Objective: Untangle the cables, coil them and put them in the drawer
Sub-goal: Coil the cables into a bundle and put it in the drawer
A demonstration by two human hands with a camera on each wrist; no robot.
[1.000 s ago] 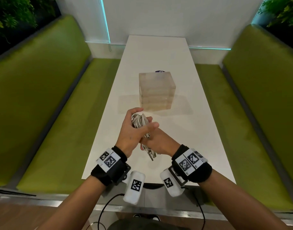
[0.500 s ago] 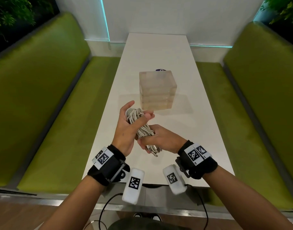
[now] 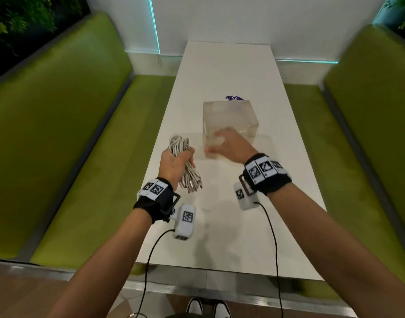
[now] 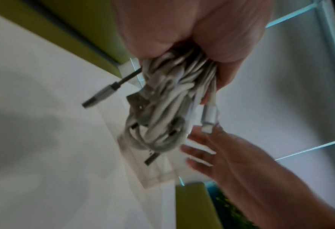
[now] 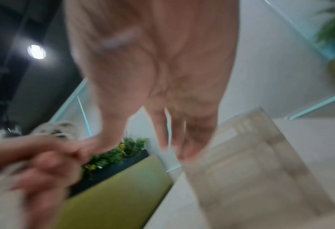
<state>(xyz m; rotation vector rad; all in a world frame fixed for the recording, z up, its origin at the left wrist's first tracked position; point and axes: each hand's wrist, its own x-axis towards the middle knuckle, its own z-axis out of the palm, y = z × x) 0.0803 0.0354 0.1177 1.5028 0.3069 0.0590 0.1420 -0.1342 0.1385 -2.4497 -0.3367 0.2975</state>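
The left hand grips 1 coiled cable bundle, loops above the fist, plugs hanging below. The right hand, fingers extended and holding nothing, reaches the 1 clear drawer box.

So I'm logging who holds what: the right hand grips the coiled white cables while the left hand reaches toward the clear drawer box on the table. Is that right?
Not quite: the hands are swapped. In the head view the left hand has its grip on the coiled white cables, and the right hand, fingers straight, reaches toward the clear drawer box on the table.
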